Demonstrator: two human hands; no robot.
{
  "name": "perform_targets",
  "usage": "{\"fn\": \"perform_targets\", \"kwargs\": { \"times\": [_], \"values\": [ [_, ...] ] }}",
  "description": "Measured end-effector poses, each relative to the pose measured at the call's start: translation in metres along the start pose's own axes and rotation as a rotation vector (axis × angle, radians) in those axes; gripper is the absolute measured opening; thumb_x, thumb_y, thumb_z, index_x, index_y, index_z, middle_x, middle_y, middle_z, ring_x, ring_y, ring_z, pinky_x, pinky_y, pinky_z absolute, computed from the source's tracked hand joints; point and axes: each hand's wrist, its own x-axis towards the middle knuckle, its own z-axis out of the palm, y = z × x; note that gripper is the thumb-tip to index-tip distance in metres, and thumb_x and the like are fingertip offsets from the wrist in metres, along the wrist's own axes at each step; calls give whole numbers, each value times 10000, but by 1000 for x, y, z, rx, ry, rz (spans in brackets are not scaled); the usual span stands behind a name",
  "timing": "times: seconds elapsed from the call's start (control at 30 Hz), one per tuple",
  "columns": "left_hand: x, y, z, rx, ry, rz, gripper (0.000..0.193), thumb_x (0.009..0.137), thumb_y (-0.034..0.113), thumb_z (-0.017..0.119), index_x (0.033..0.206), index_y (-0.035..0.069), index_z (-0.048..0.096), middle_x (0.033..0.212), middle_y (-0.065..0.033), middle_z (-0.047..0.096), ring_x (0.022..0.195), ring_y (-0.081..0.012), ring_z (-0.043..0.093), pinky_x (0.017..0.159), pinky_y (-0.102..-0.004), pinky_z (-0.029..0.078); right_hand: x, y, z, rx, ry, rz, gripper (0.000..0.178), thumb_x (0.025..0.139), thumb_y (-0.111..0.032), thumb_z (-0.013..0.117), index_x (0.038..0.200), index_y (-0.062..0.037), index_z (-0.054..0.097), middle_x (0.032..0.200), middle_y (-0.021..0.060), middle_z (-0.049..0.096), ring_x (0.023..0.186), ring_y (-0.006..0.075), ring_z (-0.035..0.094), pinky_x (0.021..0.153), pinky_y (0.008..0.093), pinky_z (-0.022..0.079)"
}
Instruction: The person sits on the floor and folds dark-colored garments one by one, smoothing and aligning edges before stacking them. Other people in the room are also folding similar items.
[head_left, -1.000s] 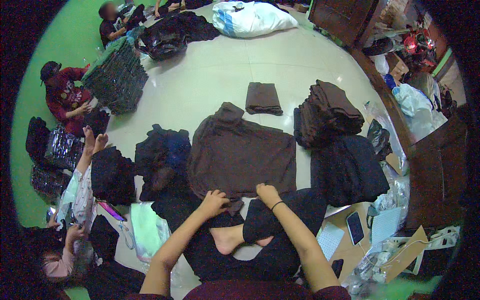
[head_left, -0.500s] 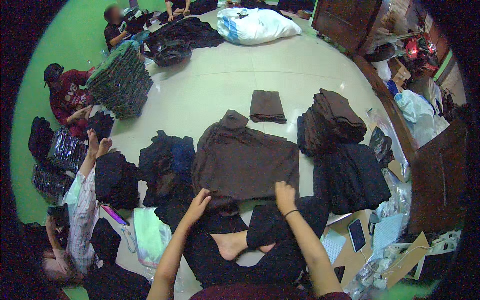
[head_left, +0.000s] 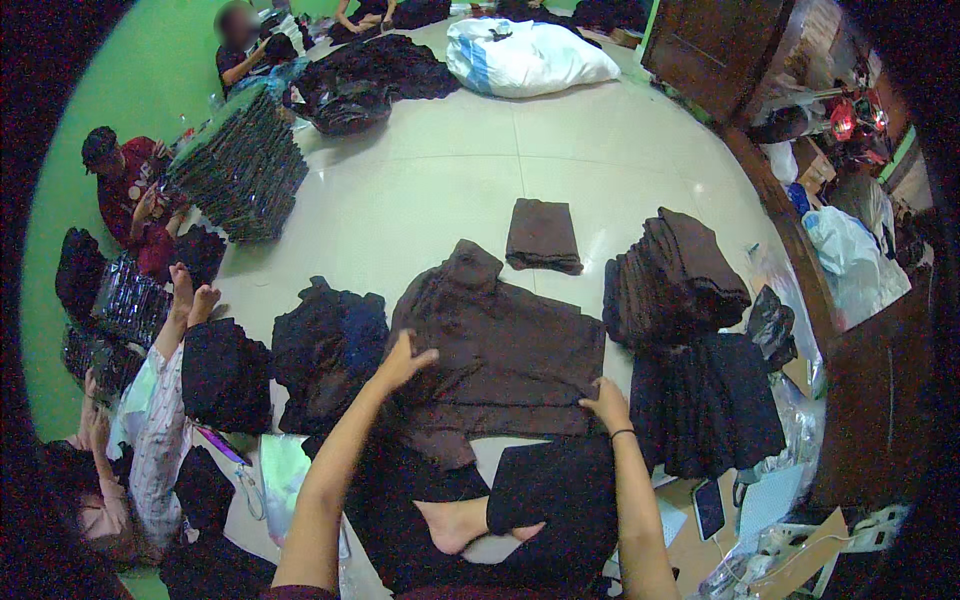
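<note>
- Far left of the brown garment (head_left: 505, 355), another person sits against the green wall beside a tall stack of packed dark items (head_left: 240, 170); I keep their hands apart from mine.
- Just left of the garment lies a heap of black clothes (head_left: 325, 345), touching its edge.
- My left hand (head_left: 403, 362) has moved up from the garment's near hem onto its left side since a second ago; the fingers are spread and lie flat on the cloth, pressing rather than pinching.
- The brown garment itself lies spread on the pale floor in front of my crossed legs, collar pointing away from me; it looks flatter than before, so I judge the smoothing is well under way.
- My right hand (head_left: 605, 402) has shifted outward to the garment's near right corner; its fingers are curled onto the hem, though I cannot tell whether they truly grip it.
- Beyond the garment sits one folded brown piece (head_left: 542, 235).
- Right of the garment stands a stack of folded brown garments (head_left: 675, 280), with a dark pile (head_left: 705, 405) below it.
</note>
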Motion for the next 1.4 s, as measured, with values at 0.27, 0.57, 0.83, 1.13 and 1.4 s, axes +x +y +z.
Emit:
{"fn": "perform_targets", "kwargs": {
  "times": [0.27,0.57,0.83,1.13,1.4],
  "values": [
    [-25,-37,-6,-62,-259,-148,326,706,285,621,833,16,487,749,-107,548,670,-178,504,618,-286,398,23,41,19,704,-106,144,326,716,-198,618,922,37,524,888,127,569,820,202,531,709,313,413],
    [-50,-27,-15,67,-146,-119,282,779,187,534,973,18,419,855,-177,556,893,-326,518,728,-364,411,7,22,-6,218,36,50,300,720,-241,608,887,-3,534,805,170,575,751,307,550,658,340,423],
    [-65,-6,-7,458,-107,30,458,696,56,563,1113,92,376,1204,-200,336,1054,-358,399,751,-407,414,-3,22,-5,32,-146,158,324,628,-277,674,814,-53,532,808,161,565,781,328,544,662,405,439],
    [-7,26,-1,834,-851,-14,526,677,136,573,1173,129,398,1210,-115,392,1102,-274,376,856,-455,311,53,-4,-7,-38,304,-294,404,680,-74,577,1061,-49,444,1118,138,438,1035,292,416,842,366,356],
    [136,16,33,295,308,270,376,680,116,580,1030,37,465,957,-145,496,942,-301,452,789,-370,381,91,4,-3,130,69,-129,269,703,-143,575,967,-109,539,954,73,538,928,249,485,794,364,366]
  ]
}}
